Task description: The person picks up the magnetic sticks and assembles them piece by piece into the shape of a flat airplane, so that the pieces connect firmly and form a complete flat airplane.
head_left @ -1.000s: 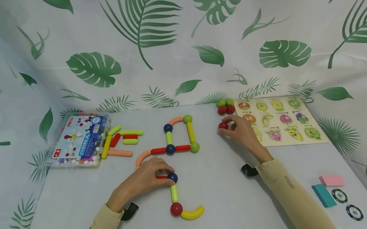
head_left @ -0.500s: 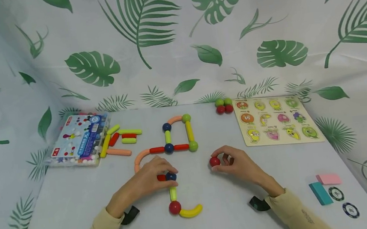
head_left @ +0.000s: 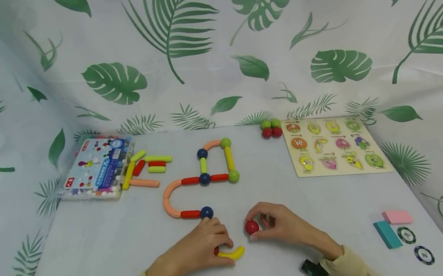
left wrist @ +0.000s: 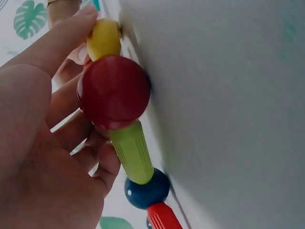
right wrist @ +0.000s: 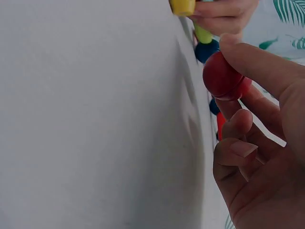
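My left hand (head_left: 203, 248) pinches a curved yellow toy rod (head_left: 236, 253) near its joint with a red ball (left wrist: 114, 92). From that ball a lime rod (left wrist: 133, 151) runs to a blue ball (head_left: 207, 212), the end of a chain of coloured rods and balls. In the head view the hand hides the lime rod and most of the red ball. Just right of the yellow rod's free end, my right hand (head_left: 282, 225) holds a loose red ball (head_left: 251, 227) between thumb and fingers. A gap shows between this ball and the rod.
Farther back, the chain bends through peach curves (head_left: 167, 201) to a four-sided loop (head_left: 230, 159). Spare rods (head_left: 144, 183) lie beside a toy box (head_left: 97, 168) at left. Green and red balls (head_left: 271, 128) cluster near a fruit picture board (head_left: 337, 145). Blocks (head_left: 387, 234) and chips (head_left: 424, 255) lie right.
My right hand has brought the red ball from beside the picture board toward me and leftward, up to the yellow rod. My left hand has moved from the blue ball down to the yellow rod.
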The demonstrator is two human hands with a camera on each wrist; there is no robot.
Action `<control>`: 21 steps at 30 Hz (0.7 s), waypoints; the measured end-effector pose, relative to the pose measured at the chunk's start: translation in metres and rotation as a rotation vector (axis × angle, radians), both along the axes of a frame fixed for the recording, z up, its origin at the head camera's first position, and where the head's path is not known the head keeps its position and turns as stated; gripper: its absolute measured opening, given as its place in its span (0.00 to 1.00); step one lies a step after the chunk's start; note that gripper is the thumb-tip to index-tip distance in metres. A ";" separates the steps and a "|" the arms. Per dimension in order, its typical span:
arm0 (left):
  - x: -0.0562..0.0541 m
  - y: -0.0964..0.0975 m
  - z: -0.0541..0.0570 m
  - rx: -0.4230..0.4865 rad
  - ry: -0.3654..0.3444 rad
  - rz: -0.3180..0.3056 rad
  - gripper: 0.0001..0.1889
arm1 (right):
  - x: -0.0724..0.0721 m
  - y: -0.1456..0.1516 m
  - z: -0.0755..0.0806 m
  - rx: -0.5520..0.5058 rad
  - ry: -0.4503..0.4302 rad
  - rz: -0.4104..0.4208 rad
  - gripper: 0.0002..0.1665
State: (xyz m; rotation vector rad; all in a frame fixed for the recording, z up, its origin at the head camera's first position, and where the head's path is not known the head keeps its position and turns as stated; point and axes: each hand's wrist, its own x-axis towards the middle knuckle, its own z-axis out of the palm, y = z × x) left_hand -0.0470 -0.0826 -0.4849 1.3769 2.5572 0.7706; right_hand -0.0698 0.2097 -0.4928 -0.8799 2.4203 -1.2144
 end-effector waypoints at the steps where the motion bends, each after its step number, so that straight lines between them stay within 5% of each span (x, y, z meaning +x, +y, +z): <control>1: 0.001 0.001 -0.001 -0.006 0.021 -0.005 0.16 | 0.001 0.000 -0.001 0.000 -0.011 0.005 0.22; 21: 0.003 0.004 -0.001 -0.042 0.052 -0.008 0.12 | 0.014 -0.014 -0.003 -0.026 -0.141 0.069 0.22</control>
